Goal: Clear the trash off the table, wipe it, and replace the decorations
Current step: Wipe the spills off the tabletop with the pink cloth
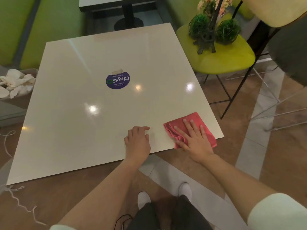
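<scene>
Trash bin [18,83] at 9 o'clock, off the worktop [103,122] edge, heaped with crumpled paper; I judge the clearing step done. Round sticker [118,80] near worktop centre, its far edge peeling. Risk: a wipe pass over it could catch that lifted edge and tear it further.

Left hand [137,141] at 6 o'clock, fingers loosely curled, holding nothing, fingertips on the surface.

Right hand [194,140] at 5 o'clock, fingers straight and spread, pressing flat on the red cloth [191,128] near the worktop corner. Risk: the cloth is bunched under the palm and close to the edge; a stroke outward could drag it off onto the floor.

Decorations [214,29] at 1 o'clock, on the green chair [232,60], crowded together. Risk: the tall one looks liable to tip when lifted back.
</scene>
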`<state>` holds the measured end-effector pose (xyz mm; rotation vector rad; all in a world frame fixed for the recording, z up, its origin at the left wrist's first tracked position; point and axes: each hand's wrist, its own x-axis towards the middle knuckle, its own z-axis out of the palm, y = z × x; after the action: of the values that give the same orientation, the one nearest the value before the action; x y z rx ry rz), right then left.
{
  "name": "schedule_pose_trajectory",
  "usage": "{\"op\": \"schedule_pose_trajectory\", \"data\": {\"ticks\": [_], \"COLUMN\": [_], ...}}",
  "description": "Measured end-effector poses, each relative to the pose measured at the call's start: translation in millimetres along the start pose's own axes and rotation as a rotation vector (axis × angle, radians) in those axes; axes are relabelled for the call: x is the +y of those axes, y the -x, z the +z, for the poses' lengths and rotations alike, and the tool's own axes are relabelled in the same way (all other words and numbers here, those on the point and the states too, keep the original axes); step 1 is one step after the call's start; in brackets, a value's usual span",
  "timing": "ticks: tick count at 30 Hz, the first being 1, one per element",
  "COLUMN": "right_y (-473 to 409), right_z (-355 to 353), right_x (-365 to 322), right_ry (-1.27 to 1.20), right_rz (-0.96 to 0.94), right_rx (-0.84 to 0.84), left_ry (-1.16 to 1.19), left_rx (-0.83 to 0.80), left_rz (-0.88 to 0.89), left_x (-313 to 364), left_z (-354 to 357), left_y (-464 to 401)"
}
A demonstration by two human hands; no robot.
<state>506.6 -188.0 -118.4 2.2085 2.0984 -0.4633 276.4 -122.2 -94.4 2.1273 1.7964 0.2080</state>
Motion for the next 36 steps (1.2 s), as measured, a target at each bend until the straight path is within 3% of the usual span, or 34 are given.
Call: {"op": "schedule_pose_trajectory", "data": {"ticks": [5,9,15,19,25,29,36], "right_y": [-10.7,-18.1,-53.0,-56.3,-38.8,-52.0,-97.4], "right_z": [0.7,-6.1,-33.1,-24.5,-7.5,-16.6,-33.4], "right_x": [-43.3,-6.0,81.0,64.1,4.5,34.7,69.6], "right_ry": [-0.103,-0.054,-0.017,0.004,-0.138,-0.082,-0.018], "right_rz": [-0.07,-0.14,0.081,0.125,-0.19,-0.291,-0.049], "right_rx": [-0.005,-0.01,-0.073,0.012,0.01,0.006,0.002], "left_ry": [-0.013,-0.023,-0.062,-0.029,-0.013,-0.005,-0.024], "left_rx": [-0.002,0.014,0.042,0.047,0.103,0.125,0.118], "left_rz": [-0.012,-0.04,-0.059,-0.091,-0.146,-0.174,-0.18], "left_x": [28.7,48.6,72.1,80.5,85.5,89.8,87.8], "left_z": [8.4,16.7,28.7,31.8,30.7,30.0,24.3], "left_y": [-4.6,-13.5,-20.8,-23.0,-23.3,-25.0,-29.8]}}
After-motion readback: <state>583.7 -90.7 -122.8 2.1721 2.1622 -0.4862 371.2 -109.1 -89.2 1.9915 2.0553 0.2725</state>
